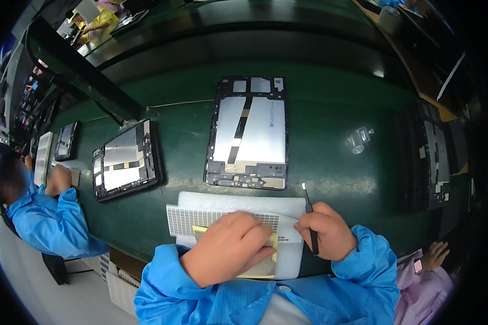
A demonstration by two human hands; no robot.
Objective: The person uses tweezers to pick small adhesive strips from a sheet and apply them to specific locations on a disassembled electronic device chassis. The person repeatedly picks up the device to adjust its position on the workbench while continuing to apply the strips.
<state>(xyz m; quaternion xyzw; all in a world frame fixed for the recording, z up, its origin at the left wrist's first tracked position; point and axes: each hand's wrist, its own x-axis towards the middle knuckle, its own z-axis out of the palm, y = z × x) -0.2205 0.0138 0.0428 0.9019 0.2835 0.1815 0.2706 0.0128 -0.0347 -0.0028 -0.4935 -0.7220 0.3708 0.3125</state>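
My left hand (228,246) lies over a stack of label sheets, fingers curled and thumb bent in at the sheet's right side. Under it are a white sheet with a grid of small grey labels (181,219) and a yellow-edged sheet (199,232), partly hidden by the hand. Black tweezers (309,208) are gripped in my right hand (328,230), tilted upright, with a small white bit at the upper tip. Both sheets rest on a white foam pad (293,265). Just beyond the pad lies an opened tablet (260,130), its silvery inside and dark ribbon cable facing up.
Stacked open tablets (127,162) stand to the left, and another stack (434,157) at the far right. A crumpled clear plastic piece (359,140) lies right of the middle tablet. A co-worker in blue (54,216) sits at left; another person's hand (435,255) shows at lower right.
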